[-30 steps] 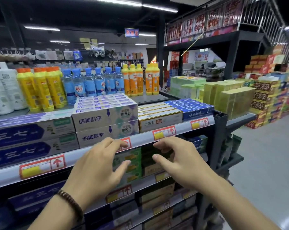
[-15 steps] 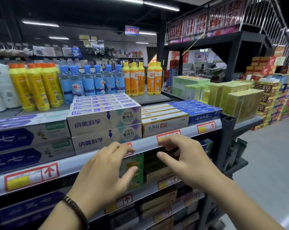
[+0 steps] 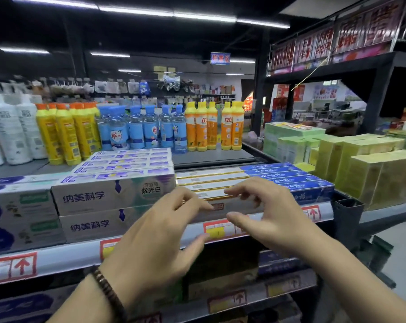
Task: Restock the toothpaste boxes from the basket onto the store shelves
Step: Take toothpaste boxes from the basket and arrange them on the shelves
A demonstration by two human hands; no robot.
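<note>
A row of white-and-gold toothpaste boxes (image 3: 211,180) lies on the upper shelf between stacked purple-and-white boxes (image 3: 108,197) and blue boxes (image 3: 290,176). My left hand (image 3: 155,243), with a bead bracelet at the wrist, reaches up with its fingertips at the front face of the foremost white-and-gold box. My right hand (image 3: 267,213) is beside it, fingers loosely curved over that box's top edge and thumb low by the price rail. Neither hand plainly holds anything. No basket is in view.
The shelf's price rail (image 3: 57,257) runs across below the boxes, with more boxed stock on the lower shelves. Detergent and water bottles (image 3: 150,129) stand behind. Green-yellow cartons (image 3: 372,173) sit to the right, and the aisle floor (image 3: 397,252) lies beyond the shelf end.
Both hands have risen from the lower shelf's level, below the price rail, to the white-and-gold boxes on the upper shelf. The view has moved closer to the shelf.
</note>
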